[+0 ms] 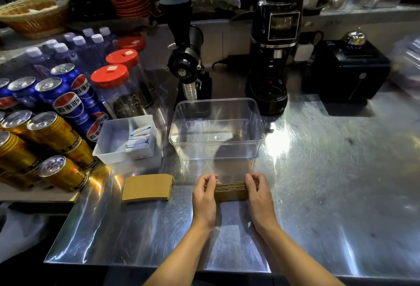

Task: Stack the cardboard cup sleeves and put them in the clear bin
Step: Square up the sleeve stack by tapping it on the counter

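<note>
A stack of brown cardboard cup sleeves (230, 191) stands on edge on the steel counter, squeezed between my two hands. My left hand (204, 197) grips its left end and my right hand (259, 194) grips its right end. A second flat pile of cup sleeves (146, 187) lies on the counter to the left, apart from both hands. The clear bin (259, 137) sits just beyond my hands, with nothing in it.
A white tray (106, 149) with sachets stands left of the bin. Soda cans (61, 97), gold cans (52, 131) and red-lidded jars (111, 81) crowd the left side. Two black coffee grinders (275, 58) and a black box (347, 70) stand behind.
</note>
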A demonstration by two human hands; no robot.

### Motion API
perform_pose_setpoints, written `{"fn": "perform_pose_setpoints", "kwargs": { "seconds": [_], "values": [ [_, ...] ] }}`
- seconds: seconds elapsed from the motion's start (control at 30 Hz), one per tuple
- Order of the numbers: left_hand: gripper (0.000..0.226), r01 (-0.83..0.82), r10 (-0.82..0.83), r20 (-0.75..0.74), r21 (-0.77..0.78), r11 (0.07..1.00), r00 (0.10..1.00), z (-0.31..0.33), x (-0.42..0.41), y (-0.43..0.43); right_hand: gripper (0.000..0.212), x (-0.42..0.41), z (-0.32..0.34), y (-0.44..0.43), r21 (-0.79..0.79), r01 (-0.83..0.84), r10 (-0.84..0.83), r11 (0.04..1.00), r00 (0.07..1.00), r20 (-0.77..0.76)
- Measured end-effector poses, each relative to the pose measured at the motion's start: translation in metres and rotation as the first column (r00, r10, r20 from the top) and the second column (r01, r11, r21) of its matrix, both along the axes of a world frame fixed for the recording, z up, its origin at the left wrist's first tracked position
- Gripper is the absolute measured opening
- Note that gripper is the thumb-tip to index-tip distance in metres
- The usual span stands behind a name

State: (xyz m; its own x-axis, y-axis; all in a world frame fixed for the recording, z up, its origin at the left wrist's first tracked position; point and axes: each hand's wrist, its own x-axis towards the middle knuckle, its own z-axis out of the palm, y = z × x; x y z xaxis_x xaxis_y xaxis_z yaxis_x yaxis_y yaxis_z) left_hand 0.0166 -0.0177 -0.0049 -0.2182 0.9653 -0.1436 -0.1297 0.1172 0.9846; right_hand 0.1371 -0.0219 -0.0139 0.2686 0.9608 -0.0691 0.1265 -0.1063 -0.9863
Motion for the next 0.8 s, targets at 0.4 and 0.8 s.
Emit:
{"fn": "perform_pose_setpoints", "kwargs": {
  "seconds": [0.4,0.8],
  "values": [
    [0.017,0.174,-0.166,-0.220,0.019,0.985,0.961,-0.011,-0.015,-0.002,0.017,0.002,0.002,-0.005,0.032,0.041,-0.049,0.999,0.946,0.319],
    [0.029,0.259,-0.203,-0.430,0.075,0.963,0.880,-0.014,-0.051,-0.012,0.017,0.004,0.007,-0.005,0.001,0.008,-0.008,1.000,0.953,0.304]
  ]
}}
